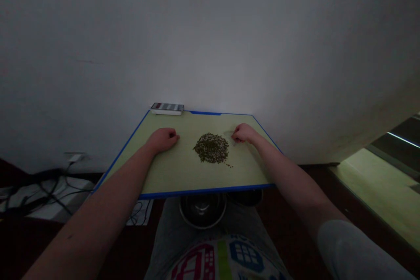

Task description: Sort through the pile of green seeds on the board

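A heap of small grains or seeds lies on the board between the 2 hands, nearer the right. A thin clear piece appears to be pinched in the fingertips of the right hand, its edge just beside the heap. The left hand is loosely curled on the board; whether anything is held inside cannot be told. By judgement, the heap is being worked with the clear piece; a flat, light edge is called for by the next stroke, since loose grains scatter easily. The heap is rounded, speckled brown-green and coarse; a few strays are seen on its near side. The board is smooth, pale yellow and blue-rimmed. Below its near edge, between the forearms, a round, shiny metal bowl is seen.
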The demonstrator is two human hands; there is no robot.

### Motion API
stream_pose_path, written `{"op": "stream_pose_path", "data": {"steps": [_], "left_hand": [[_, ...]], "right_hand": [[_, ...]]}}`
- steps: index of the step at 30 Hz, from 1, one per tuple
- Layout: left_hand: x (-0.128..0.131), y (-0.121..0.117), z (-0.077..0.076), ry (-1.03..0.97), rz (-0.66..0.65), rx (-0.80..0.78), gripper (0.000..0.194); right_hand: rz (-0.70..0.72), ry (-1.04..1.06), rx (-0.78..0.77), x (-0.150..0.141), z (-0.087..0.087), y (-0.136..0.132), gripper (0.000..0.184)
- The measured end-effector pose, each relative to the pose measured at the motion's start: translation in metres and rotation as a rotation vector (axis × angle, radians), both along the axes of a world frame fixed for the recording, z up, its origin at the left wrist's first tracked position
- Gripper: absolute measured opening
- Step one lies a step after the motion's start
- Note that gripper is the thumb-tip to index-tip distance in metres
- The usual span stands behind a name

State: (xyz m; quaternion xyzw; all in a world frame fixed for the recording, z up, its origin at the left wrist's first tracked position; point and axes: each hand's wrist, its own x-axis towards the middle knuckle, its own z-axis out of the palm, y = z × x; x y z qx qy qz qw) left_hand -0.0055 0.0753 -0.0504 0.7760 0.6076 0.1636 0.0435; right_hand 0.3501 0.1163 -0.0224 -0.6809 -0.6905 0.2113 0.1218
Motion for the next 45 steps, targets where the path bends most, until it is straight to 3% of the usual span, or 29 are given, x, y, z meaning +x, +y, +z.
{"op": "stream_pose_path", "data": {"steps": [7, 14, 21, 25, 29, 32, 42, 45], "left_hand": [[-0.001, 0.001, -0.001, 0.003, -0.003, -0.004, 0.037], [-0.001, 0.001, -0.001, -0.006, -0.011, 0.006, 0.037], [-0.001, 0.001, -0.001, -0.020, -0.017, 0.012, 0.038], [-0.002, 0.003, -0.003, -0.003, -0.002, 0.005, 0.037], [-0.002, 0.003, -0.004, 0.003, -0.010, 0.016, 0.037], [-0.001, 0.002, -0.003, 0.003, -0.009, 0.014, 0.037], [-0.001, 0.001, 0.000, -0.021, -0.017, -0.011, 0.039], [-0.001, 0.001, 0.000, -0.019, -0.020, -0.005, 0.039]], "right_hand": [[-0.035, -0.005, -0.026, 0.017, 0.002, -0.014, 0.008], [-0.097, 0.124, -0.023, 0.045, -0.003, -0.035, 0.011], [-0.121, 0.152, 0.140, 0.083, 0.023, -0.028, 0.004], [-0.097, 0.029, 0.234, 0.095, 0.020, -0.026, 0.002], [0.120, -0.224, 0.324, 0.084, 0.004, -0.046, 0.010], [0.216, -0.300, 0.375, 0.068, -0.002, -0.067, 0.014], [0.283, -0.334, 0.553, 0.035, 0.008, -0.112, 0.017], [0.362, -0.314, 0.517, 0.021, 0.003, -0.129, 0.017]]}}
